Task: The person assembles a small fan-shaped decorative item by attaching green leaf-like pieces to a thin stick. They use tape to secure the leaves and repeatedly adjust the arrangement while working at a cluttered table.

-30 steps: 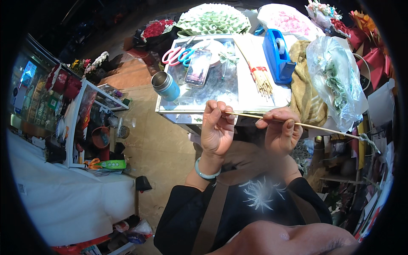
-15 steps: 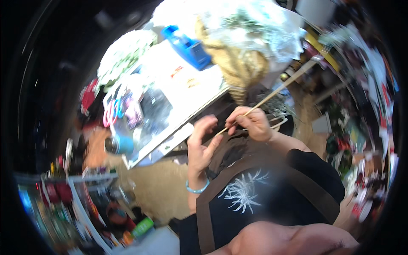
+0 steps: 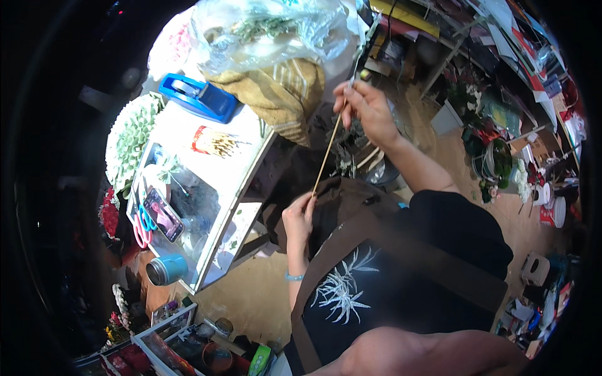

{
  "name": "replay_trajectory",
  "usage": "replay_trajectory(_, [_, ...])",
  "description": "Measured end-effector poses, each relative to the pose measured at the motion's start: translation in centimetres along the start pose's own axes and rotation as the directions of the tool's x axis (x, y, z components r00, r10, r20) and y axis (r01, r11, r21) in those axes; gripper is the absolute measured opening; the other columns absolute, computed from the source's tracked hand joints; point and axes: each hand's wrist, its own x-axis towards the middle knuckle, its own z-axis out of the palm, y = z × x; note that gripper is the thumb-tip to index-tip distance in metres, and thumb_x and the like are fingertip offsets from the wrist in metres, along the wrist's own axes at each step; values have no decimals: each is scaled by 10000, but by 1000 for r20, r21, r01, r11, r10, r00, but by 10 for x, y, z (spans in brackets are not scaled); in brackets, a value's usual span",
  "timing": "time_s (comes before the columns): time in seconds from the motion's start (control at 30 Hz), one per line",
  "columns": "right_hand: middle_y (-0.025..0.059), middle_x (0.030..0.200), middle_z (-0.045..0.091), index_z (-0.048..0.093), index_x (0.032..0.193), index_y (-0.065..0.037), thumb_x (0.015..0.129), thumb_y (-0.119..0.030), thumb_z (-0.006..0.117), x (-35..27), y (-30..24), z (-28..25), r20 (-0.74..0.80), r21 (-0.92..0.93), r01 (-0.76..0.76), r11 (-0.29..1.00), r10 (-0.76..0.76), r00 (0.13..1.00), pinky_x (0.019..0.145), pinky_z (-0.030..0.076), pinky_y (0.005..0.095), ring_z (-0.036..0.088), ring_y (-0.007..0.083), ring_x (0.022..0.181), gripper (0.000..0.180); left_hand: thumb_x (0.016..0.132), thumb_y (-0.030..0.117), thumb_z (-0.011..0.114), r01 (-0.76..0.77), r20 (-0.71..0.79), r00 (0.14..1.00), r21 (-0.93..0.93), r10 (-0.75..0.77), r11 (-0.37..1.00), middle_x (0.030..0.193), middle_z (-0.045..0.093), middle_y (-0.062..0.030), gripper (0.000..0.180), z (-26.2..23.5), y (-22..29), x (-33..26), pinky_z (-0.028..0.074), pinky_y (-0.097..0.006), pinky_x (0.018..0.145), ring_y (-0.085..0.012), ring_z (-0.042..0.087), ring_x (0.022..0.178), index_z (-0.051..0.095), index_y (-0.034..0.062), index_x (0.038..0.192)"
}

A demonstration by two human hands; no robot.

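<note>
A thin wooden stick (image 3: 328, 152) runs slantwise between my two hands, over my lap and to the right of the table. My left hand (image 3: 298, 216) is closed around its lower end, with thumb and fingers pinched together. Farther up, my right hand (image 3: 370, 116) pinches the same stick between thumb and fingertips, and the other fingers are loosely bent. Above that hand a thin, paler length continues toward the far side; whether it belongs to the stick I cannot tell. Small sticks with red ends (image 3: 215, 142) lie bundled on the white table (image 3: 179, 135).
A blue tape dispenser (image 3: 199, 98), brown cloth (image 3: 269, 94) and clear plastic bag (image 3: 282, 34) lie at the table's far side. To the left are a pale green flower head (image 3: 130, 135), a phone (image 3: 163, 215), scissors (image 3: 143, 230) and a blue jar (image 3: 168, 269).
My hands have moved apart along the stick: the right one up and away, the left one slightly down. The stick stands steeper, and the whole view has shifted.
</note>
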Motion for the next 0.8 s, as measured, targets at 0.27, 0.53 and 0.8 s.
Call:
replay_trajectory(0.27, [41,677,581,550,929,-6,944,-202,442,23,-2,-59,-119,-439,214,873,-293,949,463,410,198,499,49,480,224,811,123,624,-51,-3,999,80,51,996,858,647,-150,180,11,-6,-1,494,-306,644,-265,642,735,637,33,966])
replay_trajectory(0.53, [81,752,615,543,991,-6,929,-176,458,-12,130,-141,-175,-784,-40,619,-159,972,577,473,268,613,139,632,200,811,141,626,-45,15,999,120,44,992,908,637,-154,235,3,-3,2,497,-321,682,-281,637,785,610,22,1013])
replay_trajectory(0.8, [164,891,589,597,957,-59,854,-192,514,-63,248,-174,-229,-909,-198,366,-44,972,713,444,443,571,351,838,188,810,152,619,-4,63,998,174,-7,985,950,629,-160,257,-2,-5,0,489,-333,726,-302,623,842,600,23,1031])
